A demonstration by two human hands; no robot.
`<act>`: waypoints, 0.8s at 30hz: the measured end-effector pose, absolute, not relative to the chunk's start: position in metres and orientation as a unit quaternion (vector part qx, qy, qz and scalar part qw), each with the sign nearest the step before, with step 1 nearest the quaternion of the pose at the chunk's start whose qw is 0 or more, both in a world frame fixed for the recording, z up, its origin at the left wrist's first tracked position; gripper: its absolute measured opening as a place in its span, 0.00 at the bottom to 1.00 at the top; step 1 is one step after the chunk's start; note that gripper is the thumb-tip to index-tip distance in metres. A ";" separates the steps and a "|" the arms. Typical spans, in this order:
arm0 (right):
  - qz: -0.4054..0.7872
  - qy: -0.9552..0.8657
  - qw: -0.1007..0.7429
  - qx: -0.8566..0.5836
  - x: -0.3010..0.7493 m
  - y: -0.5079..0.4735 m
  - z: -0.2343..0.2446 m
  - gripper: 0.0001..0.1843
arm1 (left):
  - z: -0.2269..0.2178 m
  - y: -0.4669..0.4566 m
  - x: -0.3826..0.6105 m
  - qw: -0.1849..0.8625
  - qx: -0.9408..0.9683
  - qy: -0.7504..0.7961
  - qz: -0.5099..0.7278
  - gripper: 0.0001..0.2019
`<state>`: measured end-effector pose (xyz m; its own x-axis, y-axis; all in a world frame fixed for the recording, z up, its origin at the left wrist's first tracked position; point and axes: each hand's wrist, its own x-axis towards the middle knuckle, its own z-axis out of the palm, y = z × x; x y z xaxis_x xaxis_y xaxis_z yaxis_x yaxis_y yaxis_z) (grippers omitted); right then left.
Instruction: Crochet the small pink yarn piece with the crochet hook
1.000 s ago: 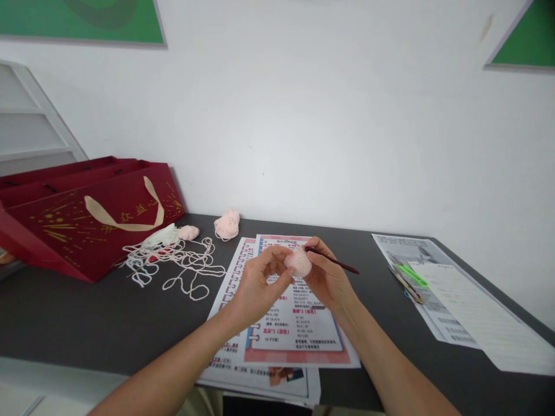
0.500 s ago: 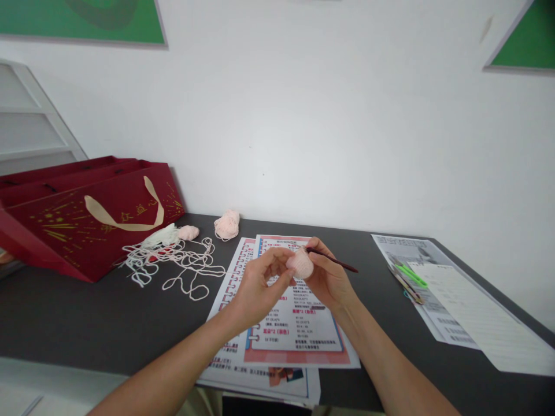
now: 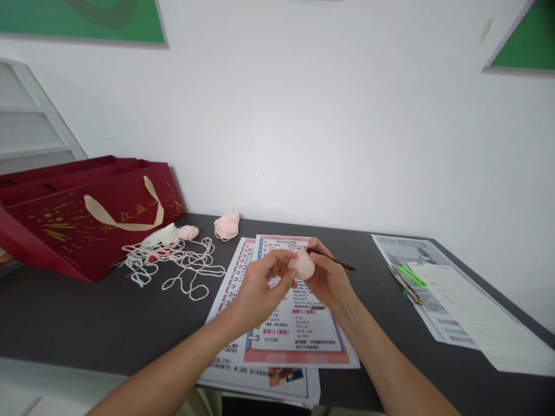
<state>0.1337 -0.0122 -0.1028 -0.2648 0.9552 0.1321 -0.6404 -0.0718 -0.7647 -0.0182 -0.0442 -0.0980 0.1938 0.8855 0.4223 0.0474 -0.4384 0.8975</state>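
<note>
A small rounded piece of pale pink crochet (image 3: 302,266) is pinched between the thumb and fingers of my left hand (image 3: 265,284). My right hand (image 3: 329,278) grips a dark crochet hook (image 3: 336,260), whose handle sticks out to the right. The hook's tip meets the upper edge of the crochet piece, where fingers hide the stitch. Both hands are above the printed pattern sheets (image 3: 299,357). Loose pale yarn (image 3: 191,271) lies in loops to the left, with a strand running toward the sheets.
A dark red gift bag (image 3: 65,231) leans on the left of the black table (image 3: 108,323). Near it lie a pink yarn ball (image 3: 227,224) and a smaller pink bundle (image 3: 188,232). At right, green-handled scissors (image 3: 411,275) rest on papers beside a lined sheet (image 3: 485,323).
The crochet piece has turned slightly and shifted a little to the right. The hook's handle end has moved slightly left. Both hands keep their hold.
</note>
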 end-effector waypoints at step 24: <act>0.739 -0.341 0.557 -0.165 0.135 -0.010 -0.104 0.08 | -0.098 -0.047 -0.016 0.355 0.699 0.332 0.524 0.08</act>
<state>0.1354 -0.0099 -0.1041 -0.3243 0.9361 0.1360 -0.7106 -0.1462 -0.6883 -0.0164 -0.0472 -0.0983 0.2307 0.8365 0.4971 0.0920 -0.5273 0.8447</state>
